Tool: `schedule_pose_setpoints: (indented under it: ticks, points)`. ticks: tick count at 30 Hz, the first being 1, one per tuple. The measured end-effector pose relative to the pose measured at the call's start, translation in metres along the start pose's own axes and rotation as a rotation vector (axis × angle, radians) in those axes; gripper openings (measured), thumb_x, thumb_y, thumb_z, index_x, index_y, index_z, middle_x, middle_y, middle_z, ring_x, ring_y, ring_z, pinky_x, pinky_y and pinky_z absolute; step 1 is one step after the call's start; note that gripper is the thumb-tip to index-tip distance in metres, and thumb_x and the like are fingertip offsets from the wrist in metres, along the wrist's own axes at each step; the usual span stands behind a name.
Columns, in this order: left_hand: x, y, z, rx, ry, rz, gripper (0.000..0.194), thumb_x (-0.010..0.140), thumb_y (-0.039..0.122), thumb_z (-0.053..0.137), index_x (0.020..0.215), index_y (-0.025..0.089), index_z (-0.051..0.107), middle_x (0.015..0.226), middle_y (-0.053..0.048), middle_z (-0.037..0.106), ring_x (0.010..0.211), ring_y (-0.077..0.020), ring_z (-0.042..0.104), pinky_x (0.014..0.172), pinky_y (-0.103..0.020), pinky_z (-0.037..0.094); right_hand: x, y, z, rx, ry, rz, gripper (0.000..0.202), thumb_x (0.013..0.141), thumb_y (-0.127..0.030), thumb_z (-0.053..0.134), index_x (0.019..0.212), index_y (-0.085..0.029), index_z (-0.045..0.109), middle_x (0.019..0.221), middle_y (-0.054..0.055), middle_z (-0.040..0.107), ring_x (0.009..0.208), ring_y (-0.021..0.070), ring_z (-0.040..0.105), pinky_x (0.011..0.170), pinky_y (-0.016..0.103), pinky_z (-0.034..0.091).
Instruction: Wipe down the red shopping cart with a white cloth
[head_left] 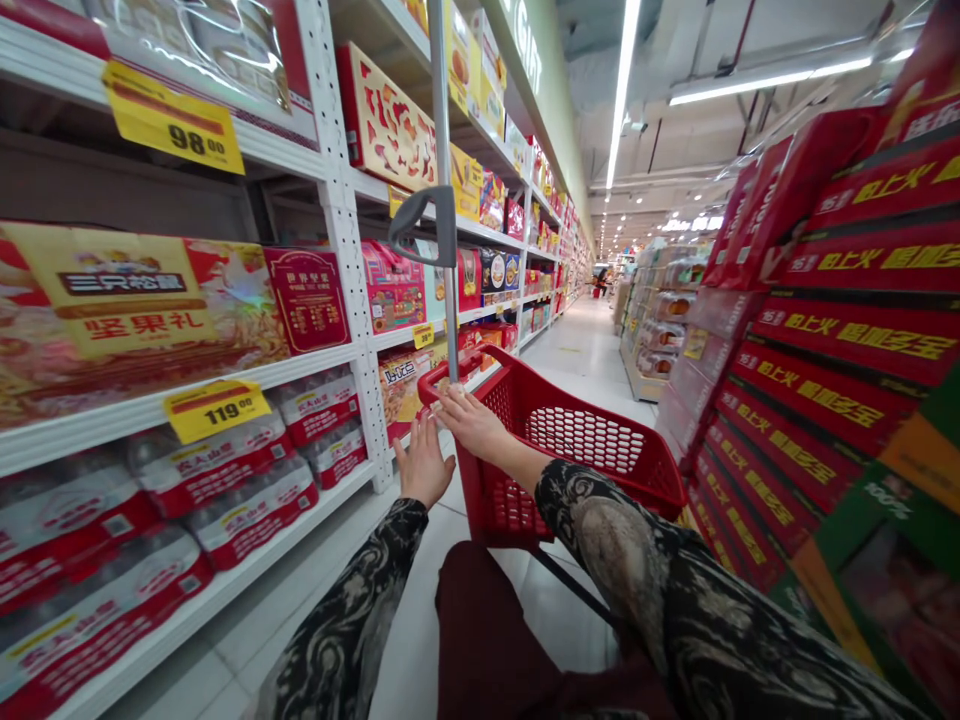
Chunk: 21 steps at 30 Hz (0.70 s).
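Observation:
A red shopping basket cart (577,410) with perforated sides stands in front of my knees. A grey metal pole (441,90) with a grey loop handle (431,228) rises from its near left corner. My right hand (474,424) is at that corner by the foot of the pole. Its fingertips close on a small pale thing that I cannot make out. Just left of it and lower, my left hand (426,465) is raised with fingers stretched and thumb apart. Its fingertips come close to the same corner; whether they touch is unclear.
White shelving (346,240) on the left carries gift boxes (142,305), bottle packs (247,510) and yellow price tags (217,408). Stacked red drink cartons (817,400) stand close on the right. Between them a tiled aisle (566,345) runs back; a distant person (602,280) is there.

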<state>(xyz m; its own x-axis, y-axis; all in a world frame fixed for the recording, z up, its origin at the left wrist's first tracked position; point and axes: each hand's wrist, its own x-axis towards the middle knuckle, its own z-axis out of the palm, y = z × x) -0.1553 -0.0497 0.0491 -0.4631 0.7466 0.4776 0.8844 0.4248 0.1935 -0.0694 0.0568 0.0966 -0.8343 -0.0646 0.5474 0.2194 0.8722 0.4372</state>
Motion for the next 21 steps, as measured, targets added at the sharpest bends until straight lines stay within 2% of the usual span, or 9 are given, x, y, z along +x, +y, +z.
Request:
schedule_pose_setpoints:
  ticks: [7,10,12,15,18,21]
  points:
    - [-0.015,0.001,0.019,0.045,-0.059,0.031,0.070,0.076,0.027,0.047,0.139,0.008,0.025,0.147,-0.018,0.028,0.137,-0.0290,0.020,0.107,-0.060,0.017,-0.054,-0.032,0.043,0.068,-0.127,0.003,0.026,0.090,-0.017,0.043,0.113,-0.010,0.055,0.120,0.015,0.056,0.120,0.0232,0.046,0.100,0.041,0.041]
    - [-0.022,-0.002,0.028,0.063,-0.091,0.030,0.068,0.077,0.026,0.045,0.139,0.008,0.025,0.147,-0.018,0.027,0.137,-0.0287,0.020,0.107,-0.059,0.017,-0.071,-0.042,0.050,0.104,-0.237,-0.018,0.021,0.089,-0.016,0.046,0.104,-0.010,0.060,0.110,0.014,0.060,0.114,0.0227,0.050,0.096,0.039,0.044]
    - [-0.024,-0.004,0.030,0.067,-0.104,0.022,0.068,0.077,0.026,0.045,0.140,0.008,0.024,0.147,-0.017,0.027,0.137,-0.0284,0.020,0.108,-0.059,0.016,-0.075,-0.043,0.049,0.132,-0.266,-0.040,0.020,0.089,-0.016,0.047,0.102,-0.011,0.061,0.106,0.012,0.062,0.114,0.0219,0.051,0.098,0.039,0.042]
    - [-0.024,-0.005,0.026,0.059,-0.104,0.010,0.069,0.077,0.025,0.046,0.140,0.008,0.024,0.147,-0.017,0.026,0.138,-0.0278,0.019,0.109,-0.058,0.015,-0.067,-0.036,0.040,0.146,-0.171,-0.027,0.027,0.090,-0.018,0.044,0.114,-0.012,0.055,0.120,0.013,0.056,0.124,0.0222,0.042,0.103,0.040,0.036]
    - [-0.022,-0.002,0.021,0.054,-0.095,0.008,0.071,0.075,0.024,0.047,0.140,0.007,0.024,0.148,-0.017,0.025,0.138,-0.0277,0.019,0.108,-0.058,0.016,-0.051,-0.025,0.029,0.123,-0.061,0.072,0.034,0.091,-0.018,0.041,0.124,-0.013,0.048,0.136,0.014,0.044,0.132,0.0236,0.031,0.106,0.042,0.033]
    - [-0.021,0.003,0.020,0.064,-0.092,0.027,0.072,0.074,0.024,0.047,0.140,0.007,0.023,0.148,-0.017,0.024,0.138,-0.0276,0.019,0.108,-0.058,0.016,-0.044,-0.019,0.027,0.102,-0.028,0.111,0.034,0.091,-0.017,0.041,0.125,-0.012,0.048,0.138,0.015,0.041,0.133,0.0241,0.030,0.107,0.044,0.030]
